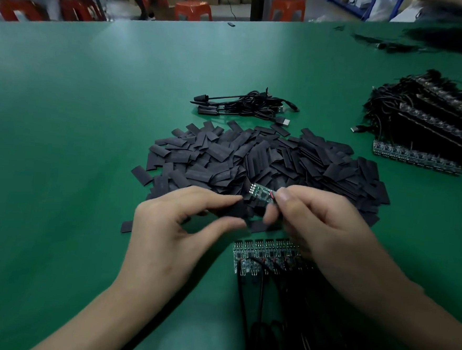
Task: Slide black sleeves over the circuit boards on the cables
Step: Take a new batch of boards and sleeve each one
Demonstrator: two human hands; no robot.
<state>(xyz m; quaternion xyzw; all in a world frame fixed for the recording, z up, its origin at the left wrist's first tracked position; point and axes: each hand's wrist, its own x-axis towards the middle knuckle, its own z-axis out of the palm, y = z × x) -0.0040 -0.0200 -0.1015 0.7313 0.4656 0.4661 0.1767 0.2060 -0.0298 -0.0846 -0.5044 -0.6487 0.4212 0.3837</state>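
My right hand (327, 228) pinches a small green circuit board (261, 192) at its wired end, holding it just above the near edge of a big pile of flat black sleeves (266, 161). My left hand (177, 225) pinches one black sleeve (235, 210) between thumb and forefinger, just left of and below the board's free end. Sleeve and board are close but apart. A row of bare circuit boards (262, 255) with black cables (242, 307) lies on the table under my right wrist.
A bundle of black cables with USB plugs (245, 106) lies beyond the pile. Stacked board strips with cables (433, 126) fill the right side. One stray sleeve (126, 227) lies left of my left hand. The green table (78, 109) stretches left; orange stools (193, 9) stand behind it.
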